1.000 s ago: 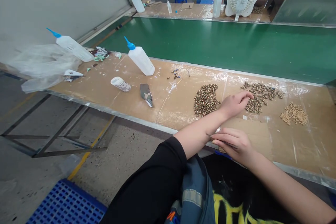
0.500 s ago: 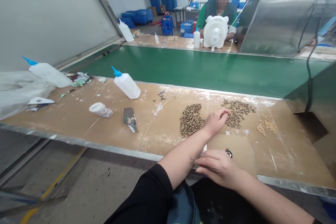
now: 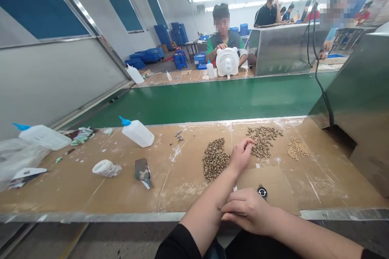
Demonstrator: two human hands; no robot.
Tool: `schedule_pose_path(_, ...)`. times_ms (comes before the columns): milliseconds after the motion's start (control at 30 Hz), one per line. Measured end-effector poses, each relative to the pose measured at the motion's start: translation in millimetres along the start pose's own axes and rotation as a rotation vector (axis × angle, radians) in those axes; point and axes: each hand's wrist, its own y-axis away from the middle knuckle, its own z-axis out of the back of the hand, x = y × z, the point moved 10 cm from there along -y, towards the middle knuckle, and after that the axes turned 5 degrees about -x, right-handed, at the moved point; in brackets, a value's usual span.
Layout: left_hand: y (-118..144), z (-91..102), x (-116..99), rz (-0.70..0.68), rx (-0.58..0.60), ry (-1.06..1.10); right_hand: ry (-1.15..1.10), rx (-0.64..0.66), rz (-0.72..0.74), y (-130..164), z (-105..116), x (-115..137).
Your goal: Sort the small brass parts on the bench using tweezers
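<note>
My left hand (image 3: pixel 242 154) reaches to the near-left edge of a spread of small brass-coloured metal pieces (image 3: pixel 261 145). Its fingers are drawn together at the tips, and whatever they pinch is too small to make out. Closer to me, my right hand (image 3: pixel 249 211) is curled beside my left forearm, thumb and fingers pressed together; a thin dark sliver shows between them, its kind unclear. Just beyond that hand, a round black piece with a white mark (image 3: pixel 262 192) lies on a cardboard sheet (image 3: pixel 279 190). A denser heap of brass-coloured pieces (image 3: pixel 215 160) sits left of my left hand.
Tan beads (image 3: pixel 298 148) lie at right, near a metal housing (image 3: pixel 361 109) with a cable. Leftward are a camouflage-patterned scrap (image 3: pixel 142 170), a white cup (image 3: pixel 106 168) and a blue-tipped bottle (image 3: pixel 138 133). Past the green belt (image 3: pixel 197 101), a person sits behind a white fan (image 3: pixel 227 62).
The camera has tilted up, so the table appears lower and more of the room shows. Both hands keep nearly the same places. The person opposite now has a hand on the fan.
</note>
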Motion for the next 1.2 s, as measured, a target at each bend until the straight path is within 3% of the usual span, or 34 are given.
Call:
schedule_pose_path(333, -0.1, 3.4, 10.4, 0.021, -0.021, 0.038, 0.012, -0.06, 0.038, 1.4, -6.1, -5.5)
schedule_pose_path(633, -1.0, 6.7, 10.2, -0.011, -0.04, 0.008, 0.015, -0.006, -0.015, 7.9, -16.3, -16.9)
schedule_pose_path(800, -2.0, 9.9, 4.7, -0.03, -0.056, -0.026, -0.045, -0.013, -0.045, 5.3, -4.2, -18.4)
schedule_pose_path(933, -3.8, 11.3, 1.1, -0.046, -0.068, -0.017, -0.075, -0.152, -0.113, 0.6, 42.9, -34.0)
schedule_pose_path(1067, -5.2, 10.6, 0.3, -0.045, -0.058, -0.016, 0.043, -0.396, -0.315, 11.7, 126.4, -78.7)
schedule_pose_path(1200, -6.1, 10.1, 4.8, -0.01, -0.057, 0.0, 0.085, -0.607, -0.58, 47.3, 206.0, -130.7)
